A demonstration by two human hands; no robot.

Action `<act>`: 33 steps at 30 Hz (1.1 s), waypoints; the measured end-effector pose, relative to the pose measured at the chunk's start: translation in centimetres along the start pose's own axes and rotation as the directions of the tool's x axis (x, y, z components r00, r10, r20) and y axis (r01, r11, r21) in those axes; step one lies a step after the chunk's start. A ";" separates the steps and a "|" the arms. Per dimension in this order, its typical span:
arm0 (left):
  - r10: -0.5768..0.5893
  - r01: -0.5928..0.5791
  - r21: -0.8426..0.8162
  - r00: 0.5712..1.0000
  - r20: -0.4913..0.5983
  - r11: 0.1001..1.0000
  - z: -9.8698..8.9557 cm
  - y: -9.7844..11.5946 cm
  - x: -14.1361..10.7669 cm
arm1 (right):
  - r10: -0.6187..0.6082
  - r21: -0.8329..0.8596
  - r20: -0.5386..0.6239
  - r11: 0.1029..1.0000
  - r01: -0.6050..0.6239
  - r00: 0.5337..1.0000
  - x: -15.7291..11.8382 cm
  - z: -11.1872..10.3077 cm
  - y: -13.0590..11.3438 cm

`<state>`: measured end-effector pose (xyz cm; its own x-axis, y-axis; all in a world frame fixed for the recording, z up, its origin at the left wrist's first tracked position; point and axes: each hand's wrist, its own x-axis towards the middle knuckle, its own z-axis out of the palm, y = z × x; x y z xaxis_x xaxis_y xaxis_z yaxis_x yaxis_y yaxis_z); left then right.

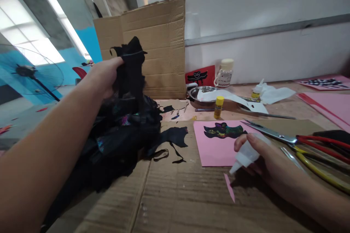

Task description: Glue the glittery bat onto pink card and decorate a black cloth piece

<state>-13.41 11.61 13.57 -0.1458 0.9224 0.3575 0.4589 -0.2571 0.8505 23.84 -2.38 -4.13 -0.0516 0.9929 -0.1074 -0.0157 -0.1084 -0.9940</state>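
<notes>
The black piece [132, 69] is thin and limp, with ragged, curving edges and a narrow loop at its upper left. Below it, the heap of black scraps [120, 145] is crumpled and layered, mostly dull but with glossy folds and flecks of violet and teal shimmer. A flat black offcut [176, 136] with scalloped edges lies beside the heap, thin curling strips near it. The bottle [247, 154] is whitish, translucent plastic, tapering to a pointed nozzle. Smooth pink card [214, 153] carries a wavy-edged black cut-out [224, 131] speckled with gold, green and purple. Under all this spreads ribbed brown cardboard [169, 196], creased along one line; a taller cardboard panel [164, 47] stands upright behind the heap.

The left hand [105, 76] is closed on the black piece, gripping its left side and holding it raised above the heap; the fingers are mostly hidden. The right hand [262, 153] is curled around the bottle, whose nozzle points down and to the left, near a slim pink sliver [229, 188]. The pink card lies just left of the right hand, the cut-out beyond its fingers. Scissors [281, 136] with long metal blades and red and yellow handles rest to its right, and a yellow-capped glue stick [218, 107] stands upright behind the card
</notes>
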 end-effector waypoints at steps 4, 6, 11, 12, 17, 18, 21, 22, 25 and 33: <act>-0.156 0.180 -0.084 0.960 0.234 0.980 1.9 1.3 -2.4 | 0.008 -0.025 0.008 1.000 -0.008 1.000 0.0 -0.1 0.1; -0.174 0.207 -0.082 0.938 0.299 0.975 2.8 1.2 -2.8 | 0.006 -0.031 0.016 1.000 -0.006 1.000 0.0 -0.1 0.2; -0.126 0.139 -0.004 0.911 0.393 0.990 4.5 0.0 -3.2 | 0.001 -0.045 0.029 0.999 0.000 1.000 -0.1 -0.1 0.0; -0.119 0.119 0.028 0.892 0.436 0.992 4.6 -0.3 -3.5 | 0.004 -0.045 0.031 0.999 -0.003 1.000 -0.1 0.0 -0.1; -0.113 -0.232 0.310 0.604 0.789 0.922 4.1 -2.6 -4.9 | 0.017 -0.025 0.013 1.000 -0.017 1.000 -0.1 0.3 -0.5; -0.123 -0.288 0.338 0.570 0.812 0.896 3.9 -3.1 -4.9 | 0.020 -0.023 0.013 1.000 -0.020 1.000 -0.1 0.3 -0.6; -0.134 -0.332 0.375 0.568 0.812 0.865 3.4 -4.4 -4.5 | 0.026 -0.031 0.017 0.999 -0.025 1.000 -0.2 0.3 -0.6; -0.136 -0.348 0.386 0.567 0.812 0.854 3.4 -4.8 -4.4 | 0.026 -0.033 0.016 0.999 -0.025 1.000 -0.2 0.3 -0.6; -0.128 -0.400 0.417 0.578 0.806 0.816 3.9 -5.6 -4.6 | 0.017 -0.024 0.005 1.000 -0.017 1.000 -0.2 0.2 -0.5; -0.066 -0.437 0.563 0.747 0.662 0.701 6.6 -9.3 -4.4 | 0.050 -0.021 -0.012 0.999 -0.050 0.999 -0.5 -0.5 0.3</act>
<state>-11.27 11.80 1.58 0.4410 0.8964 -0.0444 0.8791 -0.4214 0.2229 24.34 -2.84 -4.37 -0.0403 0.9868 -0.1571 0.0083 -0.1569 -0.9876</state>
